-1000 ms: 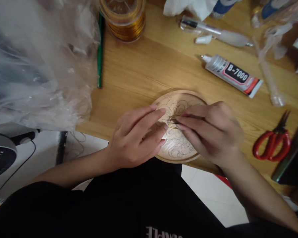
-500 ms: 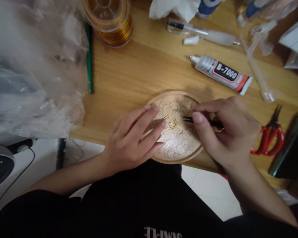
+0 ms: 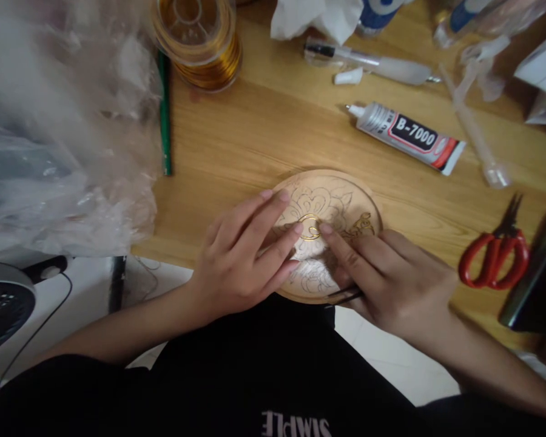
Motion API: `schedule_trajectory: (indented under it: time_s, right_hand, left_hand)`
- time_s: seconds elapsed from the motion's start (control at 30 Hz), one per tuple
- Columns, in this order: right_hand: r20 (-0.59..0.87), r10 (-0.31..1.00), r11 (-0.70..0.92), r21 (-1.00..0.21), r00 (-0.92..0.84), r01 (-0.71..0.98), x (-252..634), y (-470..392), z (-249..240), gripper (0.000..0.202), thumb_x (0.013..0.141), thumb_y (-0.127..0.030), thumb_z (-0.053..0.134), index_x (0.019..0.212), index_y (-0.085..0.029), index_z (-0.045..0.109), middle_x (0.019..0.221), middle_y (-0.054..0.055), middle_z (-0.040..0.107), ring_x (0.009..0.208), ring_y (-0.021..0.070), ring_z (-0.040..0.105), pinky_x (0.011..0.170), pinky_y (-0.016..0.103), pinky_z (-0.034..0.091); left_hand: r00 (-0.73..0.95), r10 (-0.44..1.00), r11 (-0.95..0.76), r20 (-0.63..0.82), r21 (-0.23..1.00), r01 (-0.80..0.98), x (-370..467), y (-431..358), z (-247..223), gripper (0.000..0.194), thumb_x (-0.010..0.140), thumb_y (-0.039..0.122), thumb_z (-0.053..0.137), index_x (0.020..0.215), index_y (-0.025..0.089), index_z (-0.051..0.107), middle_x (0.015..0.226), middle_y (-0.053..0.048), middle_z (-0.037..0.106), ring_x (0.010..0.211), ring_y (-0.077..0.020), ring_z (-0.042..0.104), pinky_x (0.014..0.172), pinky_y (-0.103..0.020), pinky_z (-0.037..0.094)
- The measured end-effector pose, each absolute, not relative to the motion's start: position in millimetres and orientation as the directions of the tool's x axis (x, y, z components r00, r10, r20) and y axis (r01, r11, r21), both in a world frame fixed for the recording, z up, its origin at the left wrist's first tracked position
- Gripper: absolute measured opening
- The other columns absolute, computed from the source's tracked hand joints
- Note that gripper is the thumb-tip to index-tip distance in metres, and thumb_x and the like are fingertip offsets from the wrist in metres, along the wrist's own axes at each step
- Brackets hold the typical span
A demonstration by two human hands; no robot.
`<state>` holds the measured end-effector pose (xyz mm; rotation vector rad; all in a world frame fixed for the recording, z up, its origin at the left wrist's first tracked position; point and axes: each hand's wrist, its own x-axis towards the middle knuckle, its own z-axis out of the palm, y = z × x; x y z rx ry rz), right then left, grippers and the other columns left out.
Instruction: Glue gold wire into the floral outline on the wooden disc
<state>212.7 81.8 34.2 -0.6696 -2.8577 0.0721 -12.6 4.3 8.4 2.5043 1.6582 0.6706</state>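
A round wooden plate [image 3: 330, 176] with pencilled flower outlines lies at the table's front edge. Near its middle is a curled gold wire [image 3: 309, 215]. My left hand [image 3: 236, 258] rests with spread fingers on the plate's left side, one fingertip at the wire. From the right, the index fingertip of my right hand [image 3: 391, 276] presses at the wire's other side. Black tweezers [image 3: 346, 296] are tucked under that hand, their tip pointing left near the plate's lower rim; the rest is hidden. More shaped gold wire [image 3: 364, 223] sits at the plate's right.
Beyond the plate lies a B-7000 glue tube [image 3: 409, 136], with a white cap [image 3: 348, 76] and a pen [image 3: 368, 62]. Red-handled pliers [image 3: 494, 258] and a dark phone-like object [image 3: 537, 279] are at right. A gold wire spool [image 3: 204, 54] and plastic bags [image 3: 73, 133] occupy the left.
My right hand has turned and moved down and left. The tweezers have gone from above the plate to under the hand, and its index finger now presses at the wire. My left hand stays put.
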Motion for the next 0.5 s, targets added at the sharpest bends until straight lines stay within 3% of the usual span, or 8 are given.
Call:
schedule_trajectory:
  time_s: [0.27,0.5]
  right_hand:
    - [0.165,0.48,0.875,-0.026,-0.861,0.483,206.9,76.2,33.5,0.038,0.087,-0.016,0.067,0.125,-0.01,0.065,0.078,0.003,0.07,0.071,0.0164,0.057,0.051,0.026,0.036]
    - [0.21,0.505,0.862,-0.17,-0.837,0.477,209.2,78.0,26.5,0.04,0.089,-0.019,0.063,0.127,-0.006,0.062,0.079,0.006,0.067,0.071,0.0181,0.055,0.053,0.028,0.039]
  left_hand:
    - [0.301,0.908,-0.389,0.292,0.321,0.863,-13.4,2.8,6.6,0.042,0.091,0.036,0.065,0.127,0.016,0.063,0.138,-0.02,0.056,0.131,-0.0368,0.052,0.1,-0.054,0.051]
    - [0.331,0.901,-0.415,0.281,0.335,0.846,-15.1,3.6,8.0,0.044,0.09,0.034,0.066,0.128,0.012,0.062,0.139,-0.023,0.054,0.133,-0.0375,0.05,0.104,-0.053,0.049]
